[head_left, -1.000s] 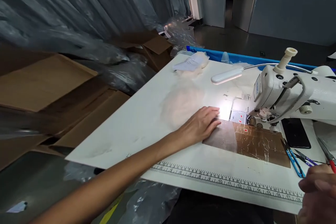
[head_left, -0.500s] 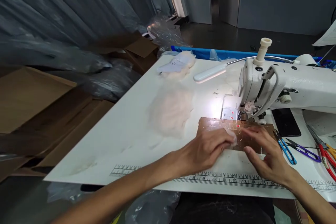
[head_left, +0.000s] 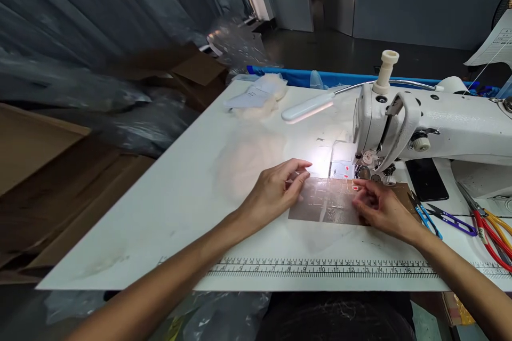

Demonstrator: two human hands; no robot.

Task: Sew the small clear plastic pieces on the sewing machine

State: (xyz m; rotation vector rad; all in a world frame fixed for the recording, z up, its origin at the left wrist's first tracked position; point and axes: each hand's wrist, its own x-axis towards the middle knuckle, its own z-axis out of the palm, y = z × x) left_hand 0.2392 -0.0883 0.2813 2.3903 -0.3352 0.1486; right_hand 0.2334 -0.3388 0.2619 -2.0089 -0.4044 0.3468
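Note:
A thin, sheer piece of fabric [head_left: 316,205] is stretched between my hands, over a brown board [head_left: 400,193] that shows through it. My left hand [head_left: 276,186] is closed, thumb and fingers pinching the fabric's left side. At its right side my right hand [head_left: 378,206] is also closed in a pinch, just in front of the presser foot area of the white sewing machine [head_left: 464,125]. Red marks lie by the metal needle plate [head_left: 340,170]. The fabric's exact edges are hard to make out.
Blue thread snips [head_left: 430,219], purple snips [head_left: 454,221] and red-handled scissors [head_left: 486,234] lie at right. Beside the machine is a black phone [head_left: 428,178]. Pale fabric [head_left: 248,154] lies left, a white lamp [head_left: 308,107] behind. A printed ruler [head_left: 320,269] runs along the front.
My left hand has moved left and away from the right hand, spreading the sheer fabric over the board. My right hand has closed its fingers. The view has shifted slightly.

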